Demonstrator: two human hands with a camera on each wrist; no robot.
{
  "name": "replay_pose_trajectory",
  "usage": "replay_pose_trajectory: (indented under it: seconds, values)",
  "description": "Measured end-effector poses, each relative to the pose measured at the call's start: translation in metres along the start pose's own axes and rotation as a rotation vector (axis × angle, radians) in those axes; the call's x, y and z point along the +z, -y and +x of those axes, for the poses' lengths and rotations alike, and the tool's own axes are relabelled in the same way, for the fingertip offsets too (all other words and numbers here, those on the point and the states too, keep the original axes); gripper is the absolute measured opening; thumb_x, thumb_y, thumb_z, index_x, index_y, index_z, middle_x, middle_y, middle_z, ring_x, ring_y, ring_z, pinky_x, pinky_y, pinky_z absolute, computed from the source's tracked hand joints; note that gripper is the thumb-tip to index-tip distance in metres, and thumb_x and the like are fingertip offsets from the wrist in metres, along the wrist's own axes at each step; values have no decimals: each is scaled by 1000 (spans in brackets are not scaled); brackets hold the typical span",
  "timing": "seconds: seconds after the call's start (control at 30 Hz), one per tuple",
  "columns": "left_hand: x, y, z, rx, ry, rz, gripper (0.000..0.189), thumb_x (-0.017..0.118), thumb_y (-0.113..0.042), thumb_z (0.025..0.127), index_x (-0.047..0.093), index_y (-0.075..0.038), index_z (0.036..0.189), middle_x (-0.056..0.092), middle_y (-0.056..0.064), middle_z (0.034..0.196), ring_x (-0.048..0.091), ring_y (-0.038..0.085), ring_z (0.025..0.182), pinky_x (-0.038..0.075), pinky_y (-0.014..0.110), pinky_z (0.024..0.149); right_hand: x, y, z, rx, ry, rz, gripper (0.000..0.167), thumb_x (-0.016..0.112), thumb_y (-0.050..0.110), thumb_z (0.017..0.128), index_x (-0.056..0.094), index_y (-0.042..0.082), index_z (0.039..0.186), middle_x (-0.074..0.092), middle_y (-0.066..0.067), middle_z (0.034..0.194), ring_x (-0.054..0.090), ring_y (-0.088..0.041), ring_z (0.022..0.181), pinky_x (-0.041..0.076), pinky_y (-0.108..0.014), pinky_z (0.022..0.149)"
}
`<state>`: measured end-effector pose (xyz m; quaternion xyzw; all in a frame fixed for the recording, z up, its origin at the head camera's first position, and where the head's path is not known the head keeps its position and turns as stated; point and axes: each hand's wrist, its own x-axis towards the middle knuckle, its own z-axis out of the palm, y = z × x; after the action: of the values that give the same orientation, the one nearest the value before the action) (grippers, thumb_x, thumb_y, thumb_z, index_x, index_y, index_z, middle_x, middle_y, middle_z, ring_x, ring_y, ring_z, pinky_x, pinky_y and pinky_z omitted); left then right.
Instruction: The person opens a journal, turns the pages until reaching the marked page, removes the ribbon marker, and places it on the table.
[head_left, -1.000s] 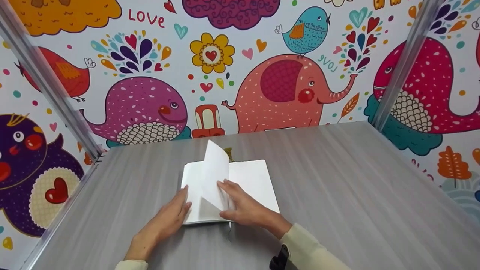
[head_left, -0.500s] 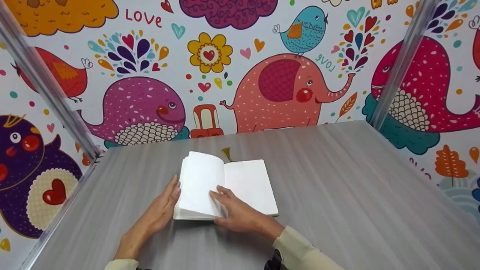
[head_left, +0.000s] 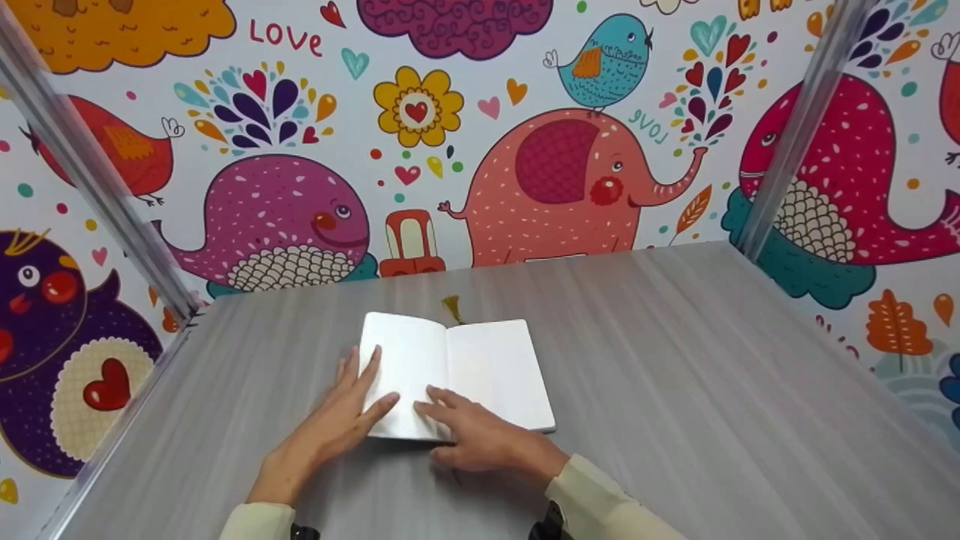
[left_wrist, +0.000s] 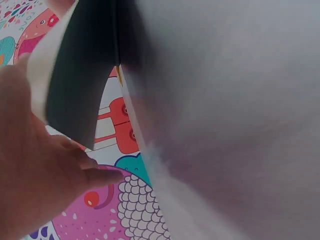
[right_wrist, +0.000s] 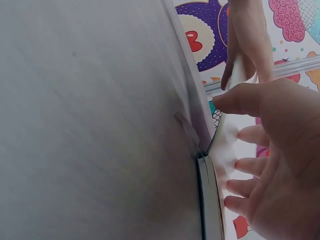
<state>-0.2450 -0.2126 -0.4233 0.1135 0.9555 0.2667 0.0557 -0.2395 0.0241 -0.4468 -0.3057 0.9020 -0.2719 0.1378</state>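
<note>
A notebook point(head_left: 495, 367) with blank white pages lies spread on the table in the head view. My left hand point(head_left: 334, 416) holds its left side, with thumb and one finger over the page and other fingers at the outer edge. In the left wrist view the dark cover point(left_wrist: 80, 75) is tilted up off the table, fingers of that hand beneath it. My right hand point(head_left: 484, 435) rests its extended fingertips on the left page near the spine; its thumb is apart, by the lower edge. A thin ribbon point(right_wrist: 186, 129) hangs from the spine's lower end in the right wrist view.
A yellow-green tassel point(head_left: 451, 306) lies just past the notebook's top edge. The grey wood-grain table point(head_left: 660, 360) ends at printed cartoon wall panels point(head_left: 420, 45). Metal posts point(head_left: 795, 135) stand at the back corners.
A raised page has turned over to the left and now lies flat. My left hand has gone from beside the left edge onto the page; my right fingertips have shifted slightly left.
</note>
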Motion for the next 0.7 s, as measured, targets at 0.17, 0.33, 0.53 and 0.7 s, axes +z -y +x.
replay_pose_trajectory:
  seconds: [0.17,0.33,0.53,0.7]
  values:
    - [1,-2,3,17,20,80,74,56,-50,99,29,-17,159,4,26,167,-3,51,153,9,76,115,-4,-1,-6,-30,42,-84,64,63,31,97,38,24,156,27,0,167,28,-23,154,29,-44,123]
    - [3,2,3,42,88,93,68,60,-44,98,38,-13,155,15,26,166,0,54,152,5,81,110,-9,-4,-13,-51,50,-115,60,64,30,97,43,22,153,33,0,165,31,-18,153,26,-49,124]
    - [8,3,2,38,129,97,65,61,-39,98,43,-8,152,20,28,163,5,55,151,0,81,111,-14,-9,-21,-45,47,-110,57,65,30,95,49,23,149,38,2,162,33,-19,152,23,-59,122]
    - [14,-4,5,7,170,95,70,60,-43,98,40,-2,152,23,34,160,17,58,148,6,77,114,-18,-18,-28,-27,41,-112,52,65,31,96,54,21,146,43,0,159,33,-23,152,22,-64,120]
